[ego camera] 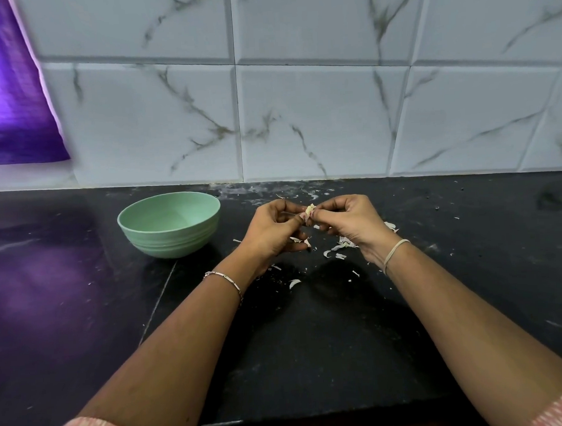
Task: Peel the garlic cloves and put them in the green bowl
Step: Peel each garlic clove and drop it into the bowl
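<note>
While I pinch it between my left hand (274,227) and right hand (344,219), the one clove (309,209) shows pale and cream, papery skin clinging. One green bowl (169,224) stands left of my hands on the table (311,340); peel scraps (339,247) lie below.

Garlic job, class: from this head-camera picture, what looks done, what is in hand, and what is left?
Done: loose skin scraps lie on the black counter, so peeling has started. In hand: the left hand and right hand pinch one garlic clove between them. Left: the green bowl shows no cloves inside, so this clove has yet to go in.
</note>
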`<state>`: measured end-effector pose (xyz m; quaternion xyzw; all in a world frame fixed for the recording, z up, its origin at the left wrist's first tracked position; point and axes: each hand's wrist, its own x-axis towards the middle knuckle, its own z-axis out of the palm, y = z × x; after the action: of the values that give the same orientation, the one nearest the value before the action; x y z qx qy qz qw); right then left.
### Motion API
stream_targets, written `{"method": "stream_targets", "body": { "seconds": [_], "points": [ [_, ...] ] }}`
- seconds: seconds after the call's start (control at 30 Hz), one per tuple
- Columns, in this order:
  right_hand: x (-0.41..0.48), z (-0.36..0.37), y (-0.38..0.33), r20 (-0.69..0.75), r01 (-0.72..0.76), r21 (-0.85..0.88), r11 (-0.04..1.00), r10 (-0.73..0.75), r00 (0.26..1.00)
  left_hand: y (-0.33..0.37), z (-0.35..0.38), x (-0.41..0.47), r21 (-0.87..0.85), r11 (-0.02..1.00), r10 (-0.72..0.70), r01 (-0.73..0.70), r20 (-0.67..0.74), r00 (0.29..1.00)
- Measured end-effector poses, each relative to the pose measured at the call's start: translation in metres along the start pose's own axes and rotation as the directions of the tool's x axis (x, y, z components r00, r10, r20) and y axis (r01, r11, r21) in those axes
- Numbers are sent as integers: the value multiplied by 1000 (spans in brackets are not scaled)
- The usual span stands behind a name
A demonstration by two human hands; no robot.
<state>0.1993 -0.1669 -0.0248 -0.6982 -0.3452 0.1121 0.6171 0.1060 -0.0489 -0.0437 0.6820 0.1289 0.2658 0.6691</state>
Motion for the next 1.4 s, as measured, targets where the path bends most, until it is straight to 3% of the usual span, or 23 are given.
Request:
{"method": "stream_targets", "body": {
  "seconds": [0.2, 0.6, 1.4],
  "points": [
    [-1, 2, 0, -33, 4, -14, 1000, -4, 999, -3, 0, 1, 112, 993, 25, -25, 1, 1000],
    [1, 1, 0, -42, -16, 5, 1000, 16, 999, -3, -1, 3, 53, 998, 37, -36, -3, 999],
    [1, 3, 1, -60, -10, 49, 999, 13, 998, -6, 1, 5, 120, 991, 61, -57, -32, 998]
  ]
}}
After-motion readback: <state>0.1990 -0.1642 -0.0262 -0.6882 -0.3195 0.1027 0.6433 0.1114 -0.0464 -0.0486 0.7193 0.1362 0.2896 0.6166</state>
